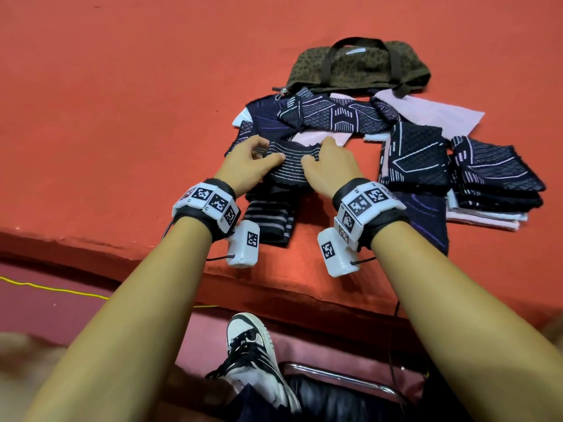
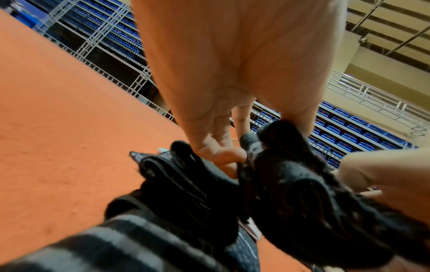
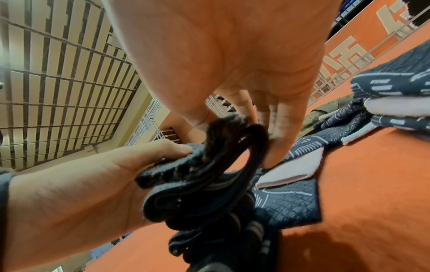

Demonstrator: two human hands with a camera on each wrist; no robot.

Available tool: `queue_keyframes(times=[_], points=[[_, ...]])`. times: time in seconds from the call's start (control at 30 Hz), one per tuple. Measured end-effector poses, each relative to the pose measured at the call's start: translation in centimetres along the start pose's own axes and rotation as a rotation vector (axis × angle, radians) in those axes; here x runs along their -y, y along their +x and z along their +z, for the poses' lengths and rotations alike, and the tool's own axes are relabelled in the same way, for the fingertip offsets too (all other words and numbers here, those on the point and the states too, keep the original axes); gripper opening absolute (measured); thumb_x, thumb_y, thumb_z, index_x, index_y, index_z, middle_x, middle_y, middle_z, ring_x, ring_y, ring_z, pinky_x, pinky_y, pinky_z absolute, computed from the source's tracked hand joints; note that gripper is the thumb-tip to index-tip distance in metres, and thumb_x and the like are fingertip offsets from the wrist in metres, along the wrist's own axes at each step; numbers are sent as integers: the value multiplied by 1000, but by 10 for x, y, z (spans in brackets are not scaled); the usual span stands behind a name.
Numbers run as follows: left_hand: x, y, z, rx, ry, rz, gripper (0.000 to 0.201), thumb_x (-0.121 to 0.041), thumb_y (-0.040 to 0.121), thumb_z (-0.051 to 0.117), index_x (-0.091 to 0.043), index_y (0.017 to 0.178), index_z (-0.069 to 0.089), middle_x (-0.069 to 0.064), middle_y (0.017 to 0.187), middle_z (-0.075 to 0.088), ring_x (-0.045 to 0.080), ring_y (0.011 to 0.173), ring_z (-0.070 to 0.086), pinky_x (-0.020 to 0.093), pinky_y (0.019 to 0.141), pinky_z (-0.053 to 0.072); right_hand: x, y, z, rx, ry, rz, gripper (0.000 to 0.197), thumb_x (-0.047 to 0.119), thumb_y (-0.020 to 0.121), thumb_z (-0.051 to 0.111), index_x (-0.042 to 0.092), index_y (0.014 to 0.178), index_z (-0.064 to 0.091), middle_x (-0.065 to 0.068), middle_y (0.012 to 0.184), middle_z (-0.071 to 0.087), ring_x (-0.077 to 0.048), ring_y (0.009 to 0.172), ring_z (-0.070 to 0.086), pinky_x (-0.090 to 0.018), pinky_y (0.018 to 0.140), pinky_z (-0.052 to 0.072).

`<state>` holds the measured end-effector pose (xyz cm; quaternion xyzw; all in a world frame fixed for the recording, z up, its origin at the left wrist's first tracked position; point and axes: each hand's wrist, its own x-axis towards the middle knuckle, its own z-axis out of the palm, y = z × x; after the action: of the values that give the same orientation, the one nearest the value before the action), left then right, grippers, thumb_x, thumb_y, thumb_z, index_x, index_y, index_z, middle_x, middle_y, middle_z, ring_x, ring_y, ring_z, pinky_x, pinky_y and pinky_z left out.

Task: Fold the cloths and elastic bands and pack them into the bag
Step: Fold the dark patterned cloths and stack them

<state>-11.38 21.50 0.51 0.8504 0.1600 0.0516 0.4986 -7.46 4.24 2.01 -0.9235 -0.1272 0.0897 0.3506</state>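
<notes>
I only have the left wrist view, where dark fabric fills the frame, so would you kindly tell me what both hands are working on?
Observer: The head view shows the left hand and right hand both gripping one dark striped elastic band, bunched between them above the red surface.
Operator: Thank you. Is the bag anywhere near?
Observer: Yes, the brown patterned bag lies on the far side of the loose cloths, handles up; I cannot tell whether its zip is open.
Operator: Has anything been folded yet?
Observer: A stack of folded patterned cloths sits to the right of the hands.
</notes>
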Motion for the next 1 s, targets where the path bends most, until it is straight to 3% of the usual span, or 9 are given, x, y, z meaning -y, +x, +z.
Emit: queue_keyframes(times=[0.13,0.3,0.4,0.47,0.53,0.67,0.77,0.87,1.0], points=[[3,-10,-8,1,21,-38,39,-50,76,72,-28,105,58,4,96,61,21,80,61,47,81,55,2,-5,9,33,17,-3,37,29,93,46,2,118,46,-21,122,56,-35,102,54,-34,75,36],[12,-19,-21,5,-9,-100,64,-59,63,73,-20,112,62,11,104,65,30,97,68,51,91,55,6,-14,19,66,37,-30,41,34,91,48,1,117,49,-22,123,57,-38,113,53,-38,86,41],[16,-26,-27,61,-52,-135,44,-44,74,77,-16,106,64,20,110,67,29,91,69,48,88,56,5,-20,25,97,51,-21,42,38,90,50,3,113,50,-20,119,59,-37,110,55,-37,84,42],[23,-31,-29,109,-57,-166,19,-27,86,74,-16,98,63,19,102,68,24,84,68,39,80,58,2,-23,31,134,36,-5,42,40,89,51,5,111,51,-19,117,60,-37,106,57,-36,82,44],[34,-35,-27,126,-53,-208,14,-22,88,72,-16,95,62,13,94,68,23,82,66,35,77,57,0,-25,36,170,-3,6,42,40,88,51,4,110,53,-19,116,61,-37,105,58,-34,78,43],[44,-38,-23,127,-47,-260,40,-38,75,78,-14,102,61,8,95,68,23,84,68,46,88,57,-2,-28,41,215,-74,0,33,38,92,48,7,94,57,-19,109,65,-34,94,58,-30,72,39],[44,-37,-21,135,-11,-274,35,-37,82,75,-15,104,59,7,97,68,22,86,68,48,89,57,-6,-26,47,259,-89,36,43,44,91,44,7,101,64,-16,106,67,-34,94,61,-32,79,49],[46,-37,-21,139,99,-303,49,-52,78,73,-14,107,59,8,104,69,21,85,67,38,75,58,-7,-25,51,297,-92,54,48,48,87,38,11,99,67,-14,99,68,-33,86,63,-35,80,53],[43,-38,-20,182,128,-349,61,-61,65,66,-14,104,64,8,101,73,25,90,71,44,86,57,-1,-23,63,331,36,71,60,51,72,35,9,106,62,-13,97,70,-33,72,68,-40,76,58]])
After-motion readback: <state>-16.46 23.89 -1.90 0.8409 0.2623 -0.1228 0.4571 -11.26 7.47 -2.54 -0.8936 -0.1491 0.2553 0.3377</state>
